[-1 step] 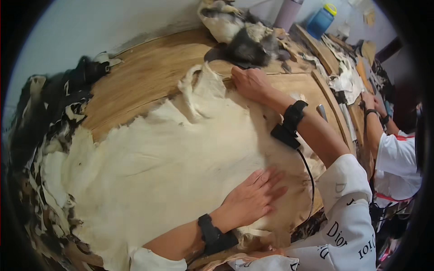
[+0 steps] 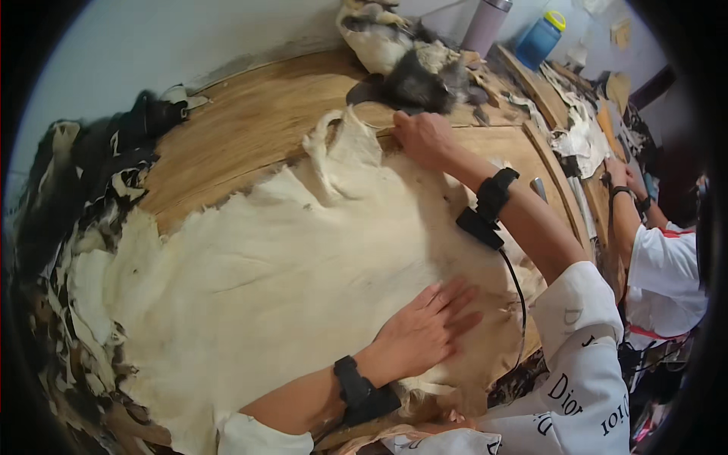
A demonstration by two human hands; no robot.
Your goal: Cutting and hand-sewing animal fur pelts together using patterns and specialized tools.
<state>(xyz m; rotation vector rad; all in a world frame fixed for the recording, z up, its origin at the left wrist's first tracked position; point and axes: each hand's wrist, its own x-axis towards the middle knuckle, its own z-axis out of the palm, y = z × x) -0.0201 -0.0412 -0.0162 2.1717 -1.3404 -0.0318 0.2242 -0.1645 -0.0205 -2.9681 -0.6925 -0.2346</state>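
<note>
A large pale cream animal hide (image 2: 303, 250) lies spread over a wooden board, its outline ragged. My left hand (image 2: 426, 327) rests flat on the hide near its lower right, palm down, fingers spread. At the hide's far edge, my right hand (image 2: 426, 140) is closed, fingers curled over the rim; its fingertips are mostly hidden. A thin edge of hide runs up to those fingers. Just left of them, a loose flap (image 2: 334, 163) of the hide stands up in a folded loop. Each wrist wears a black strap with a small box.
Dark and pale scraps (image 2: 83, 182) heap along the left side. Furry offcuts (image 2: 413, 80) lie at the back beside a pinkish flask (image 2: 485, 26) and a blue bottle (image 2: 540, 42) with a yellow lid. A black cable (image 2: 519, 303) hangs from my right wrist. Another person (image 2: 660, 258) works at the right.
The view has shifted very slightly. My left hand stays flat on the hide, and my right hand stays closed at its far edge.
</note>
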